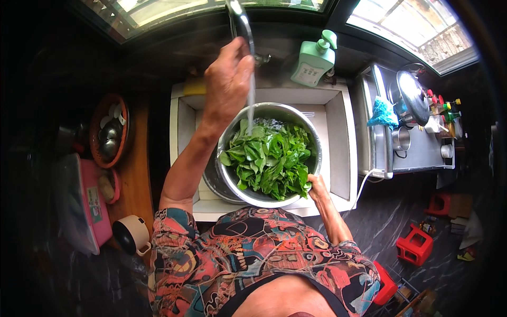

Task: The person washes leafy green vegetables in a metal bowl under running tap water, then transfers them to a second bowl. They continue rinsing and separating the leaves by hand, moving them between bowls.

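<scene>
A round metal basin (319, 148) full of leafy greens (269, 158) stands in the pale sink (341, 119). My left hand (229, 77) is raised at the metal faucet (241, 18), its fingers against the spout; whether they close around it is not clear. Water runs down from there onto the leaves. My right hand (315, 186) grips the basin's rim at the lower right, with its thumb near the leaves. Part of another metal vessel (222, 186) shows beneath the basin on the left.
A green pump bottle (314, 59) stands behind the sink, with a yellow item (194, 88) at the back left corner. To the right is a metal counter (422, 152) with a lidded pot (410, 97) and bottles. Left, a wooden surface (136, 174) bears a brown bowl (95, 134) and a pink container (97, 206).
</scene>
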`<state>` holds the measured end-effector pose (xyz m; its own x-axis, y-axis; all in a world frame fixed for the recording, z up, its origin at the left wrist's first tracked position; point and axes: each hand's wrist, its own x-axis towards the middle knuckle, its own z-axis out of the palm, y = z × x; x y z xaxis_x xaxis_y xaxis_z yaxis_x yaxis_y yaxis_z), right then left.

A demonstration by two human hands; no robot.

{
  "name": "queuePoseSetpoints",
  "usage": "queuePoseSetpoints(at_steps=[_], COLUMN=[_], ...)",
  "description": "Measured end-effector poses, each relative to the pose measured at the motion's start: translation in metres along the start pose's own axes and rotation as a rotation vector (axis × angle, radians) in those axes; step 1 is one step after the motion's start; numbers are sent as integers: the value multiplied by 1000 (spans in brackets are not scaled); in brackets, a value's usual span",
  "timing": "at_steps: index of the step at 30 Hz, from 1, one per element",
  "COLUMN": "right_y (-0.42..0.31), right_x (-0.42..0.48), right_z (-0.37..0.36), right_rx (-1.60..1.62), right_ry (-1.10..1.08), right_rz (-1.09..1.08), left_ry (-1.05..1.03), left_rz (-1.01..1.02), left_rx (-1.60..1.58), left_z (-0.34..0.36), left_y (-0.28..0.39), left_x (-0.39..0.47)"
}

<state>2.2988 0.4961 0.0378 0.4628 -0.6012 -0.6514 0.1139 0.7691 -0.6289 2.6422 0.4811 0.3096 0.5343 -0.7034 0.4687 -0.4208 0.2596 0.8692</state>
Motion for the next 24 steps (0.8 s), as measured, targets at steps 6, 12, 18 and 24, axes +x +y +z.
queuePoseSetpoints(at_steps=[6,12,18,24], right_y=[0,-15,-26,-30], right_x=[-2,2,14,23], right_z=[-6,-12,-46,-70], right_rx=[72,199,267,280], right_ry=[64,127,144,144], right_rz=[-47,-74,-88,-84], left_ry=[-57,370,126,310], left_rz=[52,-98,-1050,-1448], left_rx=[-327,506,1016,82], left_z=[37,-37,-114,-129], left_y=[-21,-151,-251,-279], left_x=[12,-93,-339,-401])
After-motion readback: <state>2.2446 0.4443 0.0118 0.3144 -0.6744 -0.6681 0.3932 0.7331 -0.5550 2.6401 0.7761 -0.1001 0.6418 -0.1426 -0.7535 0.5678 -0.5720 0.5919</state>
